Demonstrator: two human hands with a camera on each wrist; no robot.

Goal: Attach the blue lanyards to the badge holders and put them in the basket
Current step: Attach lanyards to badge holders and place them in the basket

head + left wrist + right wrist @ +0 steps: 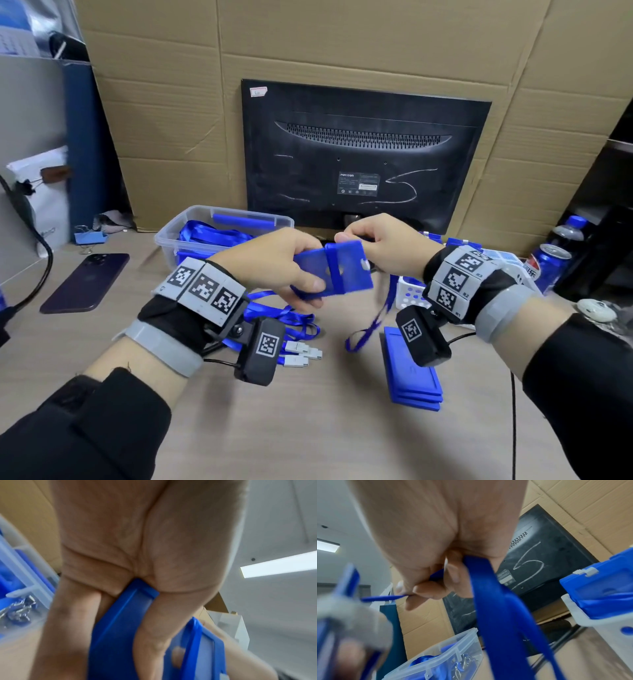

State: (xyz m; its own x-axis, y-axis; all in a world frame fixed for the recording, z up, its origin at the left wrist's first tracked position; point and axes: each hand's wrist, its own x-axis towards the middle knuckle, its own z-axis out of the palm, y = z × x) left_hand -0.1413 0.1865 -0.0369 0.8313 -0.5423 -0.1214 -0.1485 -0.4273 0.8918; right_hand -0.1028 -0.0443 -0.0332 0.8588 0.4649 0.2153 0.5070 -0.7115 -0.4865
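Note:
My left hand [291, 270] grips a blue badge holder [334, 270] above the middle of the desk; its fingers [164, 622] wrap the holder [120, 622] in the left wrist view. My right hand [373, 246] pinches a blue lanyard [496, 608] at the holder's top edge, and the strap's loop [368, 329] hangs down below. The white basket [411, 291] stands right of the hands, with finished badges [599, 585] in it. Loose lanyards [284, 318] lie under my left wrist. A stack of badge holders [414, 383] lies at front right.
A clear plastic box [212, 233] of lanyards and clips stands behind my left hand. A black monitor [363, 157] leans against cardboard at the back. A phone [85, 282] lies at left. A bottle [568, 233] and a can [548, 267] stand at right.

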